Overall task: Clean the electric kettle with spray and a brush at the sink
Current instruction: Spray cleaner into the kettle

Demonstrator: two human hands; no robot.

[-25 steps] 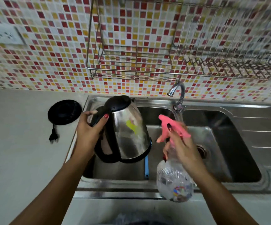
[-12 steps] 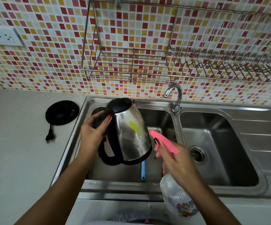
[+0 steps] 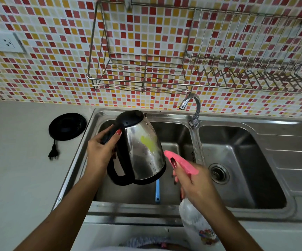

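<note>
**Spray nozzle closes in on the kettle over the left basin**

Compared with a second ago, the pink spray head now sits lower and nearer the kettle's lower edge, and the bottle has dropped toward the front rim of the sink.

The left hand (image 3: 102,151) is wrapped around the black handle of the stainless electric kettle (image 3: 143,149), holding it tilted above the left basin of the double sink (image 3: 289,200), lid end toward the wall. A yellow-green smear shows on the kettle's steel side. The right hand (image 3: 195,180) grips the neck of the spray bottle (image 3: 197,225), forefinger lying along the pink trigger head (image 3: 182,162), whose nozzle points at the kettle base, just beside it; whether they touch cannot be told. The bottle's clear body hangs in front of the sink's front rim.

A blue brush handle (image 3: 157,191) lies on the basin floor below the kettle; its bristle end is hidden. The kettle's round black power base (image 3: 67,126) rests on the countertop (image 3: 19,178) left of the sink, its plug (image 3: 53,153) lying loose beside it. The faucet (image 3: 192,105) stands behind the divider, beneath a wire dish rack (image 3: 164,69) on the mosaic tile wall.
</note>
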